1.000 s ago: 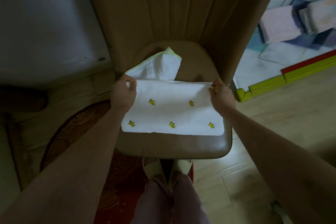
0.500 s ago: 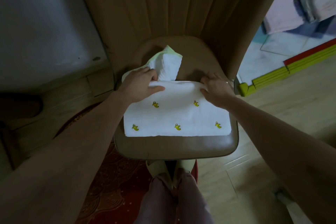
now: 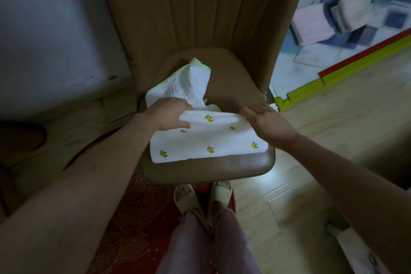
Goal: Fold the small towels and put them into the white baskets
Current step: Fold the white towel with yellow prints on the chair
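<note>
The left hand pinches the far left edge of the banana towel, fingers curled over the raised hem. The right hand grips the far right edge, fingers partly spread. The towel lies on the chair seat, long axis left to right between the hands. The free near edge lies toward the person, so the fold probably runs that way. A second towel sits behind.

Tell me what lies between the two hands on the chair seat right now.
In the head view, only the banana-print towel's raised far edge spans from the left hand to the right hand; nothing else sits there.
</note>
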Tool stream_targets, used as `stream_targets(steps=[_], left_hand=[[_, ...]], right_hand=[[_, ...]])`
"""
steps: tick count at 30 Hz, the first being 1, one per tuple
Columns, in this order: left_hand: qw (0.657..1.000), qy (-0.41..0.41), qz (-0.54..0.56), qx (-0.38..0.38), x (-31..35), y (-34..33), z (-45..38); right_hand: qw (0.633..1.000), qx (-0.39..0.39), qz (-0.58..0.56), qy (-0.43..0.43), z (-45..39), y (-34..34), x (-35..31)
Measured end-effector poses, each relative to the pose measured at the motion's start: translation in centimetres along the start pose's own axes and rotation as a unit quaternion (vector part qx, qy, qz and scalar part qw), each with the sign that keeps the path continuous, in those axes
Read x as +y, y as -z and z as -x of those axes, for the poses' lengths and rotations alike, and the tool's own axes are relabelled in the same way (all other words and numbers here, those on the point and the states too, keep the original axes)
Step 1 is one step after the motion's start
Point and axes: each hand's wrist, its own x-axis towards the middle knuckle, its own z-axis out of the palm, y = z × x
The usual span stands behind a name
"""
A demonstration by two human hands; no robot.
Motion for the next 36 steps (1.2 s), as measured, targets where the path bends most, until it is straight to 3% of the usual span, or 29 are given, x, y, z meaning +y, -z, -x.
stream_targets(steps=[3, 6, 9, 14, 16, 19, 21, 23, 26, 28, 31, 34, 36], left_hand=[[0.998, -0.011, -0.054, 0.019, 0.9, 2.2, 2.9], [0.987, -0.025, -0.105, 0.115, 2.4, 4.7, 6.3], [0.974, -0.027, -0.083, 0.209, 4.6, 5.7, 9.0], [0.980, 0.031, -0.055, 0.189, 6.5, 1.1, 10.2], [0.986, 0.056, -0.072, 0.137, 6.6, -2.5, 9.9], [0.991, 0.092, -0.100, -0.015, 6.4, -8.0, 9.8], [0.988, 0.106, -0.097, -0.061, 6.2, -10.6, 10.0], [0.991, 0.129, -0.039, -0.006, 6.2, -11.7, 10.1], [0.972, 0.110, 0.031, 0.206, 6.8, -11.8, 9.0], [0.953, 0.079, 0.015, 0.293, 7.4, -11.5, 7.0], [0.956, 0.068, -0.044, 0.283, 7.3, -12.3, 3.1], [0.960, 0.113, -0.117, 0.227, 5.7, -15.0, 0.5], [0.956, 0.135, -0.122, 0.232, 4.2, -17.0, 0.2]], right_hand=[[0.999, 0.045, 0.002, -0.013, 1.5, 3.0, -0.7], [0.995, 0.090, 0.003, -0.047, 2.6, 6.1, -1.2], [0.990, 0.128, 0.004, -0.066, 3.5, 8.1, -1.6], [0.993, 0.103, -0.011, -0.058, 5.4, 6.1, -2.6], [0.997, 0.043, -0.009, -0.071, 6.0, 3.3, -3.1], [0.981, -0.173, 0.020, -0.091, 6.8, -2.2, -3.9], [0.962, -0.253, 0.016, -0.103, 7.4, -5.0, -4.7], [0.969, -0.218, 0.009, -0.120, 7.3, -6.5, -5.6], [0.986, -0.047, -0.065, -0.145, 5.8, -7.9, -6.2], [0.982, 0.023, -0.106, -0.152, 4.0, -8.6, -6.7], [0.978, 0.053, -0.133, -0.149, 1.0, -10.3, -7.8], [0.981, 0.025, -0.116, -0.153, -0.4, -13.2, -7.8], [0.983, 0.021, -0.079, -0.167, 0.4, -14.8, -6.6]])
